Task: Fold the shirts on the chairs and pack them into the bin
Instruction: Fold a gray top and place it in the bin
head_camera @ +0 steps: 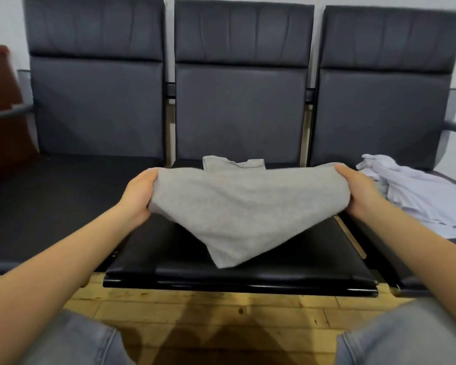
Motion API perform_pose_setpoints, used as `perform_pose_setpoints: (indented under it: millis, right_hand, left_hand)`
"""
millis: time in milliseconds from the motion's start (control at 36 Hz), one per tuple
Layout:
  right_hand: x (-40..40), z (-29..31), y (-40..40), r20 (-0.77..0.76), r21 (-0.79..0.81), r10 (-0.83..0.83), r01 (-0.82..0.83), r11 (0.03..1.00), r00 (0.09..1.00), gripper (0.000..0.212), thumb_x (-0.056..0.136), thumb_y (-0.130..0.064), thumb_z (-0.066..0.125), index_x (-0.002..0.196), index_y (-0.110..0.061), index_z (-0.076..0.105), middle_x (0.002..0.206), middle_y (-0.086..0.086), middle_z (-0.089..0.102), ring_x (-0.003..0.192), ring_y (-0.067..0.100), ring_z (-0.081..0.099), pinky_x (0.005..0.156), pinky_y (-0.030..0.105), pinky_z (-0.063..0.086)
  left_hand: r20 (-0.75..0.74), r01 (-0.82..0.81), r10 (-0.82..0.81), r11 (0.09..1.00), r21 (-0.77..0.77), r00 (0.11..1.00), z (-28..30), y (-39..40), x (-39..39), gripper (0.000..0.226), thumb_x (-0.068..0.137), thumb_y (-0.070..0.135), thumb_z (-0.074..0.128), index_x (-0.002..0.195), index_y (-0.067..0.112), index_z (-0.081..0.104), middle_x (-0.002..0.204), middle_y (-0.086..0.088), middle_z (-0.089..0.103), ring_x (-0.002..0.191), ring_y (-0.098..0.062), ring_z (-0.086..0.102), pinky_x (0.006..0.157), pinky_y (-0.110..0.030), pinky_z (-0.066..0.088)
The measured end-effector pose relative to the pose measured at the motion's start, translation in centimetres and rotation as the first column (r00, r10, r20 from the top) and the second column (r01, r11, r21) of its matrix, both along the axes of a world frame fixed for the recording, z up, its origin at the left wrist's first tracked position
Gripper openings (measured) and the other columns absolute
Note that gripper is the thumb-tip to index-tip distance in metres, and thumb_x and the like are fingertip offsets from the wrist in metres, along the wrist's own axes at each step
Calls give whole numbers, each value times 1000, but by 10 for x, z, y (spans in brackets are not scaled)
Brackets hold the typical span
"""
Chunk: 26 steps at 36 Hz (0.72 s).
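My left hand and right hand each gripped a side of the grey shirt, fingers curled under the cloth, holding it stretched above the middle seat, probably to keep the fold square. The shirt was soft matte knit, sagging to a point at the near edge, collar toward the backrest. White shirts lay crumpled on the right seat, smooth dark leather-like padding; no bin in view.

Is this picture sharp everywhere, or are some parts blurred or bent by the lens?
Head view: the grey shirt and both hands are fairly sharp; the white shirts at the right edge look soft; the chair backs lean outward from wide-angle distortion; a glossy highlight runs along the middle seat's front edge.
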State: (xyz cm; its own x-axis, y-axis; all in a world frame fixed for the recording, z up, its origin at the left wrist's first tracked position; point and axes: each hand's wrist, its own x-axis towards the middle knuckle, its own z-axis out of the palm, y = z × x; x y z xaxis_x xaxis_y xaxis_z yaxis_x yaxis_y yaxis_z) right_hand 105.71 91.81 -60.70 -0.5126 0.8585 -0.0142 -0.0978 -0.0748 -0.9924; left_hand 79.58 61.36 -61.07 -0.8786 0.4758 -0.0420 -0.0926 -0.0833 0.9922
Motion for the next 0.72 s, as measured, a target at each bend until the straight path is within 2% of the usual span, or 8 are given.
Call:
perform_pose_setpoints:
  millis: [139,250,306,444,500,583,639,722]
  right_hand:
    - [8,-10,7,50,-148,-18,25,989,999,28,99,-27,51,72,-20,47,47,-8,48,42,5,45,38,16,39]
    - [12,-20,-4,175,-188,165,-131,973,971,15,98,-28,53,100,-16,62,95,3,67,87,17,62,70,27,50]
    - [17,-26,-9,319,-190,285,-234,953,904,25,94,-26,60,115,-13,64,108,5,70,98,21,64,79,32,51]
    - [28,-31,-23,656,-10,282,-365,931,700,12,82,-17,75,88,-8,69,80,2,69,73,15,62,62,25,46]
    - [29,-32,-26,730,144,156,-372,917,666,12,84,-16,73,78,-7,66,76,2,64,72,17,58,66,29,47]
    - [32,-31,-35,602,181,150,-317,931,784,13,96,-14,57,94,-9,68,98,7,70,89,21,66,87,37,52]
    - [35,-26,-41,456,109,184,-259,960,871,19,102,-16,46,98,-14,64,103,7,68,92,20,64,85,38,52]
    - [40,-21,-45,289,-28,219,-220,975,932,26,103,-16,41,116,-11,64,111,9,68,96,21,64,78,34,51]
  left_hand:
    - [-28,-67,63,982,-176,998,-9,-8,-11,21,94,22,47,95,20,68,97,-5,70,86,-21,65,69,-33,50]
    - [-95,10,-47,935,-355,994,-23,-12,-10,23,98,25,45,102,17,66,106,-7,67,97,-25,63,85,-37,50]
    - [-123,71,-144,882,-466,982,-31,-15,-6,24,97,28,50,101,15,69,98,-5,68,90,-22,63,78,-34,50]
    - [-209,133,-371,712,-689,905,-41,-24,-1,35,86,37,69,70,7,61,66,-4,58,61,-16,54,58,-27,42]
    - [-266,103,-385,714,-692,884,-44,-23,2,32,89,30,64,73,3,60,74,-6,61,69,-17,56,66,-32,45]
    - [-359,48,-276,846,-531,891,-41,-23,13,23,99,23,46,94,15,67,100,-1,66,93,-16,60,89,-37,46]
    - [-308,125,-244,925,-360,920,-33,-27,20,27,102,23,38,99,31,64,107,5,66,101,-12,61,95,-33,45]
    - [-134,287,-321,931,-227,937,-20,-38,24,31,103,26,37,115,16,63,115,-7,68,107,-17,63,97,-35,47]
